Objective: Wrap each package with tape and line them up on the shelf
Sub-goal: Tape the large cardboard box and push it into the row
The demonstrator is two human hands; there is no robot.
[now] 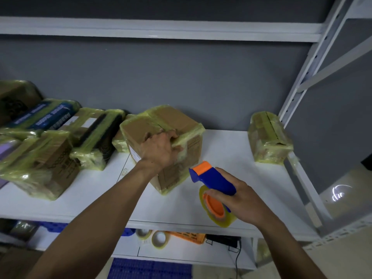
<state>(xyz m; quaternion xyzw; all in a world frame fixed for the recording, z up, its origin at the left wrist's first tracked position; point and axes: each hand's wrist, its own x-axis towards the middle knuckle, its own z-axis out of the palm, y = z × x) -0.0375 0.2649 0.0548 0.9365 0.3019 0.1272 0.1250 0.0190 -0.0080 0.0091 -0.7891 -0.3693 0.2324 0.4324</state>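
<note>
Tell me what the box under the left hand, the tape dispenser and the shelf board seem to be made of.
Box: brown matte cardboard, banded in glossy yellowish clear tape that glints. Tape dispenser: smooth hard plastic by its look, solid blue and orange. Shelf board: white, smooth, faintly sheeny; painted metal or laminate, cannot tell.

Single head-worn, wide-angle view. I look forward and down onto the white shelf (pixel 231 154), facing the grey back wall (pixel 181 77). Both forearms enter from the bottom edge; the left hand (pixel 159 150) on the package (pixel 175 121) and the right hand (pixel 241 200) around the tape dispenser (pixel 213 178) sit mid-frame, close to the lens. The upper shelf (pixel 161 29) crosses the top, the upright post (pixel 314 63) bounds the right, and the lower shelf (pixel 181 252) shows beneath.
</note>
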